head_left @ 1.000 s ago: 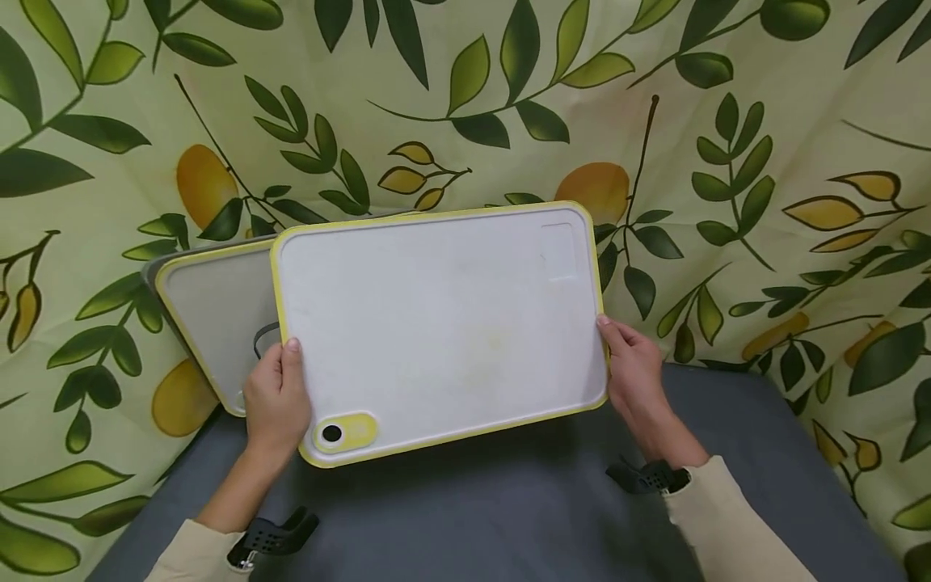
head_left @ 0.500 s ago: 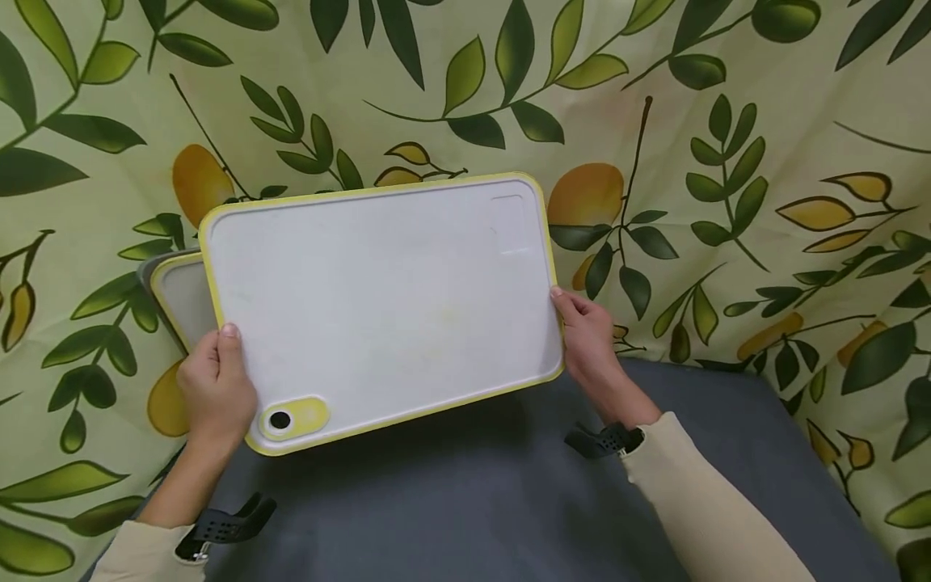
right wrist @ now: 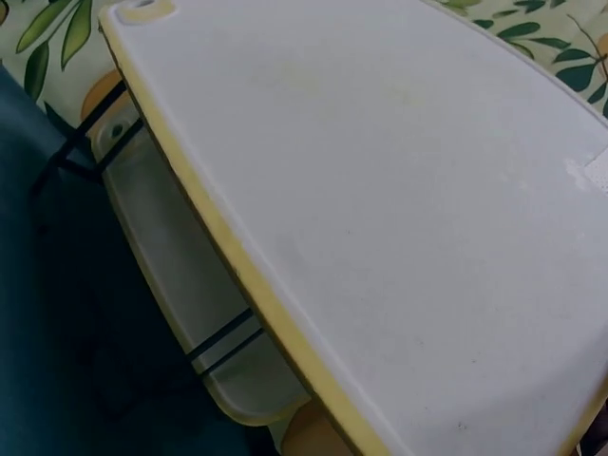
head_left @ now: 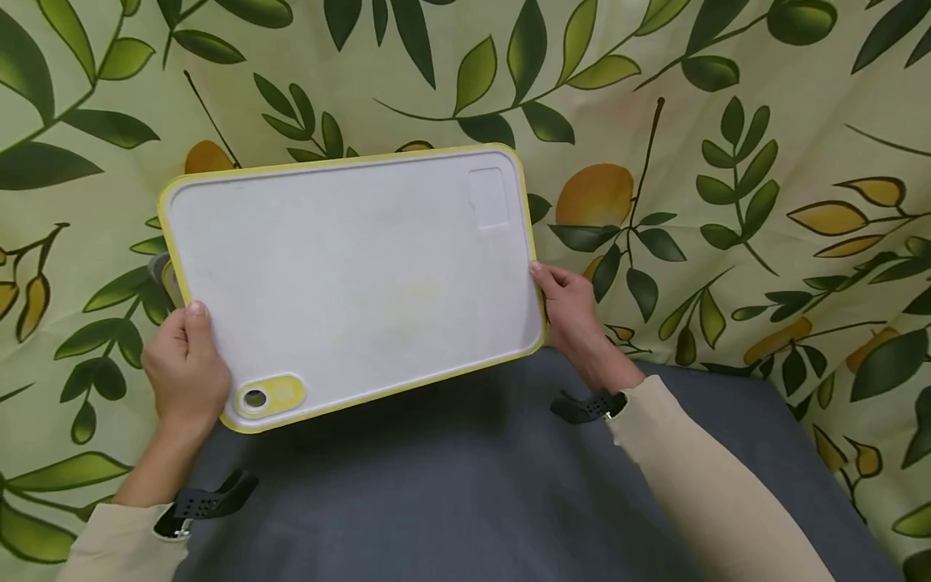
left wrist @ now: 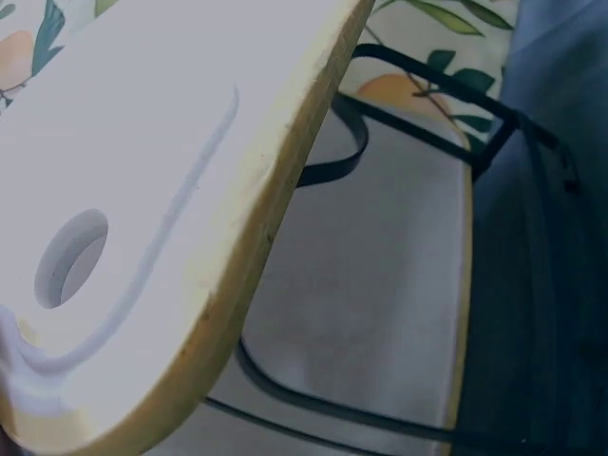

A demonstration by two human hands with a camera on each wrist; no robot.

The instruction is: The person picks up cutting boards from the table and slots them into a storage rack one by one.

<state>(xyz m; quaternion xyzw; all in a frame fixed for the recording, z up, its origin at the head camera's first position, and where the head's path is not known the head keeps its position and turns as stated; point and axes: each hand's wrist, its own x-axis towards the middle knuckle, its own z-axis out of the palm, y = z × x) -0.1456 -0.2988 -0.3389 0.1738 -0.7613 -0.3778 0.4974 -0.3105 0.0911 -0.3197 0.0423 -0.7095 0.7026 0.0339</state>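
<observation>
A white cutting board [head_left: 356, 267] with a yellow rim is held up, slightly tilted, between both hands. My left hand [head_left: 187, 364] grips its left edge, thumb on the front face, just above the yellow corner with the round hole. At the right edge, my right hand [head_left: 575, 311] pinches the board with the thumb in front; the other fingers are mostly hidden behind it. Behind it, a second yellow-rimmed cutting board [left wrist: 370, 275] stands in a dark wire rack [left wrist: 494, 142]. In the head view only a sliver of that second board shows beside the left hand.
A dark grey-blue table surface [head_left: 436, 493] lies below the hands. Behind and beside it hangs a cloth [head_left: 727, 48] printed with leaves and orange fruit. Dark wrist straps [head_left: 589, 406] circle both wrists.
Both hands have carried the cutting board left and upward. It now covers nearly all of the second board, which showed more plainly behind it earlier.
</observation>
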